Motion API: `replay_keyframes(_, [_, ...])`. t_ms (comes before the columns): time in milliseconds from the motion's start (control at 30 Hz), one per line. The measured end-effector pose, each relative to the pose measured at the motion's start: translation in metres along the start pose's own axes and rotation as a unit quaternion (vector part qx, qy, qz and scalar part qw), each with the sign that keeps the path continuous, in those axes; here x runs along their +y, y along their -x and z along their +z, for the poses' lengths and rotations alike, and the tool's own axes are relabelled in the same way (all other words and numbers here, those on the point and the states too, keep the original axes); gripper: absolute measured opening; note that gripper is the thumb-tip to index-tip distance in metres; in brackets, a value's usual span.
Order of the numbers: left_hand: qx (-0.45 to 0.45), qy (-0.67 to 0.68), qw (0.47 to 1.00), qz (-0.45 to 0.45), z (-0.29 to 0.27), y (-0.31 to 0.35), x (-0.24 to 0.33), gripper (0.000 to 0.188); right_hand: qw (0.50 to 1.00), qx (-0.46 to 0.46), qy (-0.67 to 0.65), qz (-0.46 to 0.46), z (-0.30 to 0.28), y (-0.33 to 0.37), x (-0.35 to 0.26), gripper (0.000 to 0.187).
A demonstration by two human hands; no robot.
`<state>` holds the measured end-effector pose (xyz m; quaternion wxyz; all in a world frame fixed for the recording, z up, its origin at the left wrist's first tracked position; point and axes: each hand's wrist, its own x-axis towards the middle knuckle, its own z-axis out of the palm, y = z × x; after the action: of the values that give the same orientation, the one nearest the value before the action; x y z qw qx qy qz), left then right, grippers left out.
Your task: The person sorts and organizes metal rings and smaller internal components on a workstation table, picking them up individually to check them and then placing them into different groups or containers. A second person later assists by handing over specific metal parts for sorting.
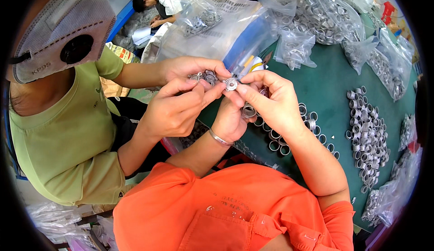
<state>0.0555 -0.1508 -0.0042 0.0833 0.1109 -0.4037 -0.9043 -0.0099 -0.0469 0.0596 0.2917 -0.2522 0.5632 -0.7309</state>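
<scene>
My left hand (227, 121), palm up with a metal bangle at the wrist, is closed around several grey metal rings (248, 111). My right hand (272, 98) bends over it from the right, with its thumb and fingers pinched close to a small round metal ring (231, 84). A co-worker's fingers touch that same ring from the left, so who bears it is hard to see. More metal pieces (209, 76) sit in the co-worker's far hand (192, 66). The co-worker's near hand (178, 106) pinches at a small piece there. Part of what lies in my palm is hidden by fingers.
Loose rings (367, 136) cover the right of the green table (316, 86), with others (276, 140) beside my right forearm. Clear bags of rings (325, 18) stand at the back. The co-worker in a green shirt (63, 138) sits close at left; another person (167, 2) works farther off.
</scene>
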Motion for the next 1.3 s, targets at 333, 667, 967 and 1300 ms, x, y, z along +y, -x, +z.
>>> replay_keyframes(333, [-0.008,-0.014,0.999,0.030,-0.003,0.003,-0.002,0.020,0.997,0.007,0.076,-0.017,0.003,-0.001,0.004,0.012])
replay_keyframes(667, [-0.015,0.003,1.000,0.012,0.001,0.002,0.001,0.017,0.999,0.028,0.042,-0.008,0.001,0.000,0.008,0.010])
replay_keyframes(967, [0.009,0.021,0.999,0.025,0.002,0.004,0.002,0.010,0.992,0.110,-0.067,0.000,-0.021,0.001,0.017,0.012])
replay_keyframes(1300, [-0.025,0.041,0.998,-0.046,0.007,0.001,0.002,0.039,0.986,0.137,-0.090,0.043,-0.052,0.021,0.031,0.014])
